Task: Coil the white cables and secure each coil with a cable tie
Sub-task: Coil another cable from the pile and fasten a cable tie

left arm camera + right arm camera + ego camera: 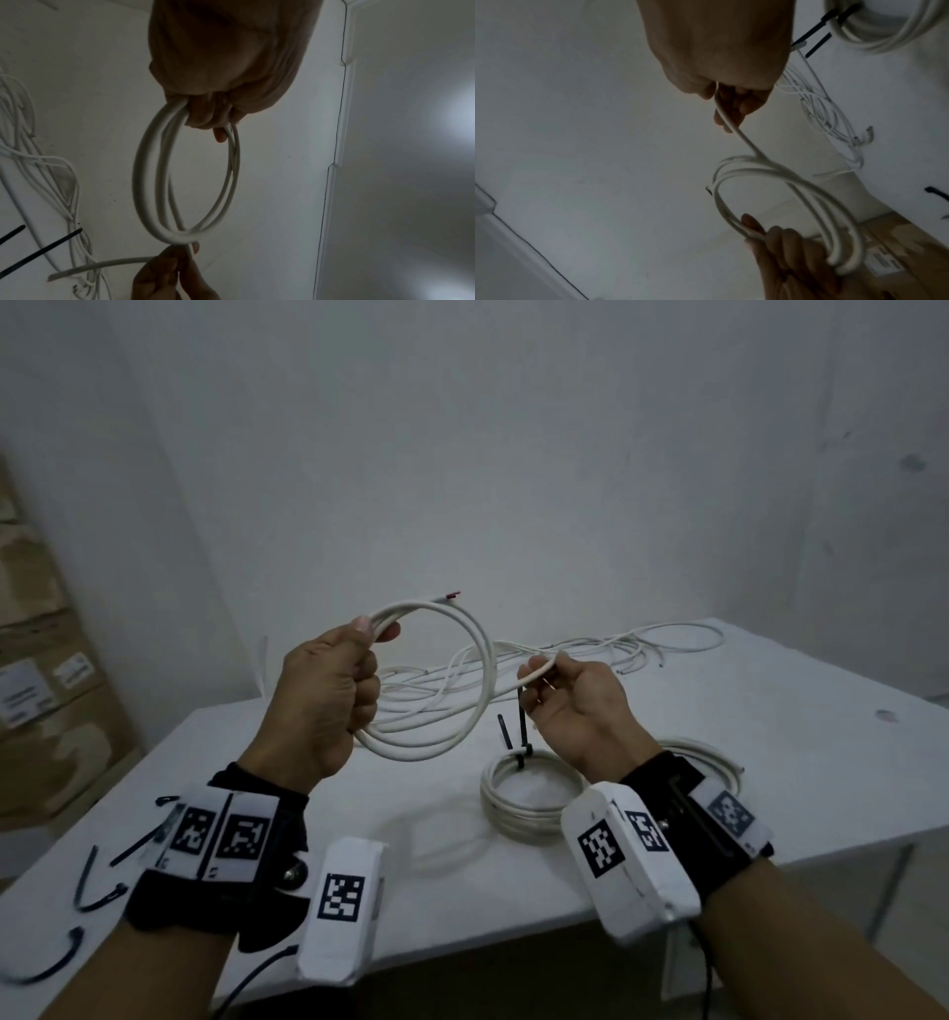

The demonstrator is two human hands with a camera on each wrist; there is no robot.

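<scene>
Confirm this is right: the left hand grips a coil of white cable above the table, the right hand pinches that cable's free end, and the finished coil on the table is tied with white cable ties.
One detail is wrong: the finished coil on the table is tied with black cable ties, as the head view shows. The rest holds: the left hand grips the coil of white cable, and the right hand pinches its free end.

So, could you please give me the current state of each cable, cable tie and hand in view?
Left hand: grips the coil.
Coil in hand: a few loops, held above the table, untied.
Right hand: pinches the cable's free end.
Finished coil: flat on table, tied with black cable ties.
Loose cables: uncoiled at the back.
Spare ties: lying loose.
</scene>
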